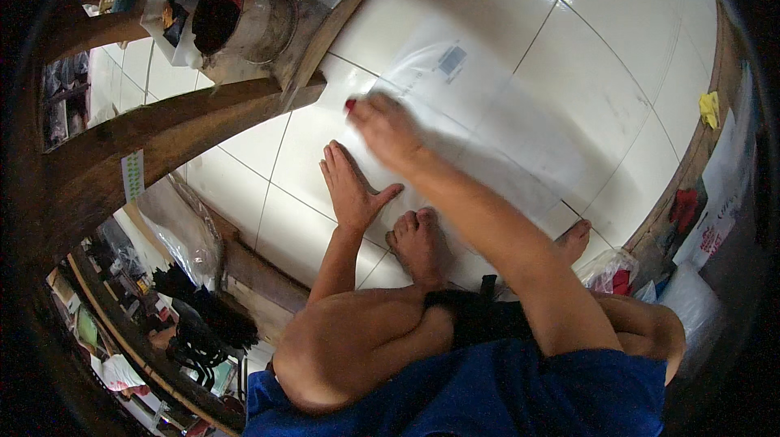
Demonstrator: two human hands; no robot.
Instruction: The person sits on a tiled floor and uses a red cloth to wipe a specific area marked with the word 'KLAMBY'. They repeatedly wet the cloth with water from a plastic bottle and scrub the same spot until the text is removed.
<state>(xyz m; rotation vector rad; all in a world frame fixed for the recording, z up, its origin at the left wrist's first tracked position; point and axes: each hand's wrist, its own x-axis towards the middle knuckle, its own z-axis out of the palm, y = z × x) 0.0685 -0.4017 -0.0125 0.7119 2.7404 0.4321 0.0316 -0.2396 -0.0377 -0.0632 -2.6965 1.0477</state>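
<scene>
A large translucent plastic bag or sheet [520,124] lies flat on the tiled floor in front of me, with a printed grey-blue patch near its far end. My left hand [356,197] rests by its near left edge, fingers stretched and thumb held apart, with nothing in it. Reaching across to the left, my right hand [386,132] is over the sheet's left part, smeared by motion. Its fingers are closed, and a small red thing [351,104] pokes out at the fingertips; its kind is too blurred to tell.
A wooden bench [162,116] curves along the left, carrying a stained white bucket [264,27]. Below it lie clear plastic bags [183,230]. At the right, a yellow scrap [709,110] and a red bundle [684,205] sit along a wooden edge. My bare foot [416,246] is close to the sheet.
</scene>
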